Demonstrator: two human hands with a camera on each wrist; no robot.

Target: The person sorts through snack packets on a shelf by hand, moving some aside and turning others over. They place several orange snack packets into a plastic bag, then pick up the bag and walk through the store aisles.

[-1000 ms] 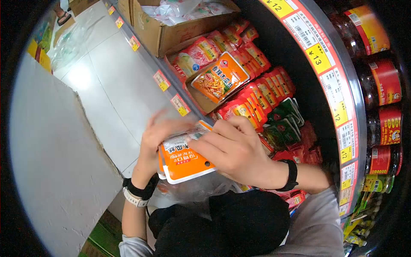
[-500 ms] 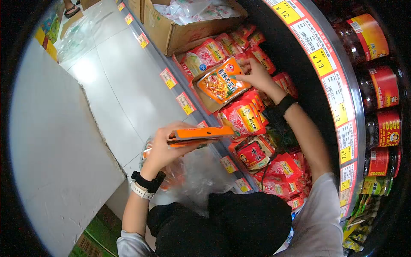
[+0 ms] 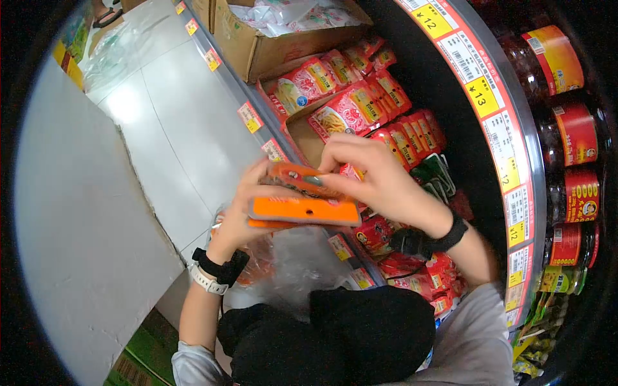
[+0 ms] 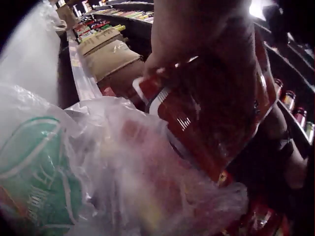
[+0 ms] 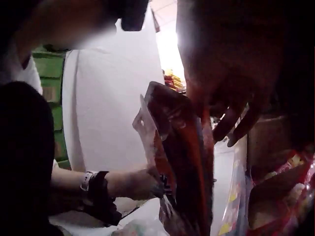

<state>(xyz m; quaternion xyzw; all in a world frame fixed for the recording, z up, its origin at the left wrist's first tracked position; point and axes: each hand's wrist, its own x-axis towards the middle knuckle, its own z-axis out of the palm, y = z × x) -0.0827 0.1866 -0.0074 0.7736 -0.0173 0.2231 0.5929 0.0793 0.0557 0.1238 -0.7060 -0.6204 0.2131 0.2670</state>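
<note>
Orange food packets (image 3: 302, 211) are gripped at their left end by my left hand (image 3: 241, 209), their edges facing up in the head view. My right hand (image 3: 380, 180) pinches another orange packet (image 3: 297, 177) just above them, thumb on its near face. In the right wrist view the packets (image 5: 182, 147) hang upright below the right hand (image 5: 236, 64). The left wrist view shows a dark reddish packet (image 4: 197, 113) under the left hand (image 4: 202, 29). A clear plastic bag (image 3: 290, 257) hangs below the left hand.
A curved shelf holds red packets (image 3: 353, 112) and an open cardboard box (image 3: 273, 51). A price-tag rail (image 3: 492, 109) and jars (image 3: 576, 135) curve along the right. At the left stands a large pale panel (image 3: 77, 193) beside the tiled floor.
My right hand has come back from the shelf to the left hand with an orange packet. The small carton on the shelf no longer shows that packet, and its brown inside shows.
</note>
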